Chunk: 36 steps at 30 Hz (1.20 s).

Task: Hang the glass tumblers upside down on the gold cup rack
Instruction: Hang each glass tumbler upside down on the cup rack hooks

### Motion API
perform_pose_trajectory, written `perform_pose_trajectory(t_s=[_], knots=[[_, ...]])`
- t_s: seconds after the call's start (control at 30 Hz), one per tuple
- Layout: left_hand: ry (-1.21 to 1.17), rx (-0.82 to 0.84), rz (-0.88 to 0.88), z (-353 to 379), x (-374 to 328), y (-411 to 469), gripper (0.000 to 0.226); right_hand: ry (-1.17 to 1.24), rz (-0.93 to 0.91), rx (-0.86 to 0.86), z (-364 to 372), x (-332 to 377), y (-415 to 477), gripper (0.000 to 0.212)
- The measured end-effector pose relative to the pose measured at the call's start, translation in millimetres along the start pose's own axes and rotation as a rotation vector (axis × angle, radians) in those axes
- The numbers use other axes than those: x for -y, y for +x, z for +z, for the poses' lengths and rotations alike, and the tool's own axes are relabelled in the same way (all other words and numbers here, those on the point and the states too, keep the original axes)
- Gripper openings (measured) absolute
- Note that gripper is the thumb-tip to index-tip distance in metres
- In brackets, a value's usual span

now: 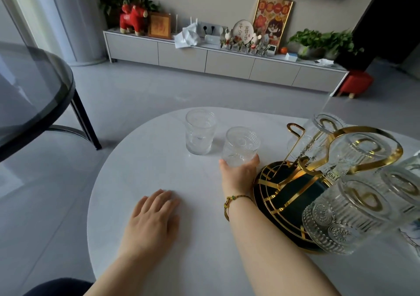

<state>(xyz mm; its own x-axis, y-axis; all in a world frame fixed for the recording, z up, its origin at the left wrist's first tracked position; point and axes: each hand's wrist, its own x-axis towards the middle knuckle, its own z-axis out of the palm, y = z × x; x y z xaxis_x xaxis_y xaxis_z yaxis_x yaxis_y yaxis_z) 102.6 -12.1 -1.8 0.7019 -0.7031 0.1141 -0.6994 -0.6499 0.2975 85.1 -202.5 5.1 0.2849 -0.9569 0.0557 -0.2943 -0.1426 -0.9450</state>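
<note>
Two clear embossed glass tumblers stand upright on the white round table (141, 173). My right hand (238, 175) is wrapped around the base of the nearer tumbler (241, 145), just left of the gold cup rack (368, 145). The farther tumbler (200, 132) stands free to its left. The rack sits on a dark green round tray (295, 195) at the table's right side, with several tumblers hanging upside down on its arms; one gold arm (295, 129) at the back left is bare. My left hand (152, 218) lies flat on the table, fingers spread, holding nothing.
A dark glass-topped round table (34, 95) with black legs stands at the left. A long low grey cabinet (204, 57) with ornaments and plants runs along the far wall. A red stool (356, 84) sits at the right. Grey floor lies between.
</note>
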Motion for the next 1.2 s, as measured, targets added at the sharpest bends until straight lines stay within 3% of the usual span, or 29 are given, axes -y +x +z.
perform_pose_trajectory(t_s=[0.3,0.5,0.63,0.77,1.03,1.2], knots=[[-0.08,-0.017,0.007,7,2,1,0.062,0.106,-0.034,0.083,-18,6,-29,0.082],[-0.102,0.056,0.006,1,0,-2,0.071,0.18,-0.288,0.275,-84,50,-57,0.073],[-0.117,0.09,-0.025,-2,-4,-4,0.049,0.13,-0.344,0.427,-141,89,-54,0.07],[-0.114,0.1,-0.086,1,-18,-2,0.039,-0.19,-0.403,0.483,-186,129,-44,0.067],[-0.17,0.01,-0.066,10,-36,6,0.036,-0.64,-0.541,0.387,-214,201,5,0.069],[-0.171,-0.01,-0.077,8,-38,5,0.053,-0.935,-0.568,0.471,-203,230,33,0.083]])
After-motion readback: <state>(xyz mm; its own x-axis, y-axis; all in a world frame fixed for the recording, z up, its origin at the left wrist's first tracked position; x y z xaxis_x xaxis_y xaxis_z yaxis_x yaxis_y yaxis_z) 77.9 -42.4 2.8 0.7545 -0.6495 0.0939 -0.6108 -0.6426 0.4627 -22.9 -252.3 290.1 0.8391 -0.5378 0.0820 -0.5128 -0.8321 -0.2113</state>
